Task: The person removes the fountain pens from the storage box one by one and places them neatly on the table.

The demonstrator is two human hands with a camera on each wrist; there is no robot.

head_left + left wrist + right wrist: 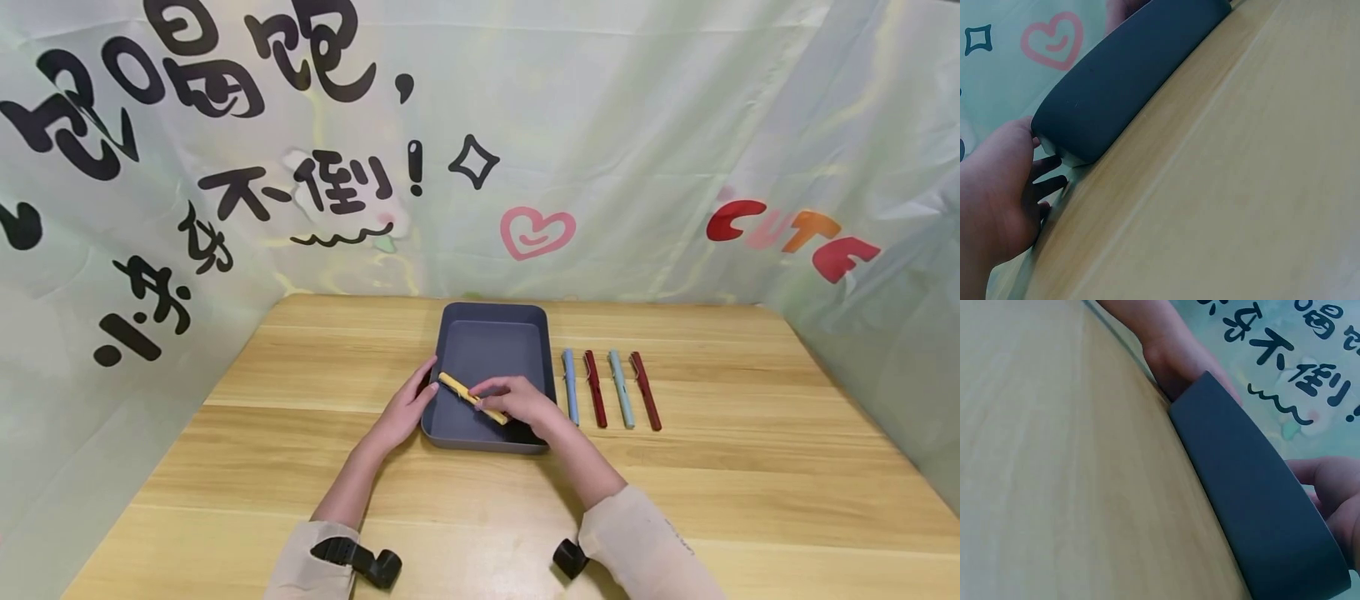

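A dark grey rectangular tray (pixel 491 342) lies on the wooden table. My right hand (pixel 521 402) reaches over its near right part and pinches a yellow pen (pixel 452 383) between thumb and fingers. Slanted, the pen is inside the tray's outline; whether it touches the bottom I cannot tell. At the tray's left side, my left hand (pixel 405 412) holds the wall, thumb at the rim and fingers along the outside. In the left wrist view the tray's outer wall (pixel 1110 81) hides the pen. The right wrist view also shows only the outside wall (pixel 1247 487).
Right of the tray, several capped pens lie side by side: a blue pen (pixel 570 387), a dark red pen (pixel 595 387), a pale teal pen (pixel 621 387) and another dark red pen (pixel 646 390). A printed cloth (pixel 637 150) stands behind the table (pixel 750 467).
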